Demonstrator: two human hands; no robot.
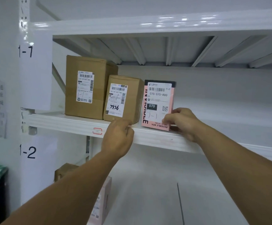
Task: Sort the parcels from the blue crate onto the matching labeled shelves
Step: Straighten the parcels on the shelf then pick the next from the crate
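Parcel standing upright on the top shelf, label facing us.

Our right hand [180, 120] pinches the lower right corner of the pink parcel [158, 101], standing it on the shelf [67, 122] just beside the smaller brown box [123, 98]. Its handwritten 1-1 matches the 1-1 sign [25, 51] on the post, which is why it belongs here, and we judge it is held upright so that its label reads like its neighbours'. Our left hand [118, 137] is curled at the shelf's front lip below the smaller brown box, with nothing visible in its grasp, and the two hands are well apart. We count three parcels on this level: the pink one, the smaller box and the larger brown box [85, 86]. Beside the 1-2 sign [28, 152], two more show behind our left arm, a lower brown box [63, 171] and a lower pink box [102, 200]. The blue crate is out of view.
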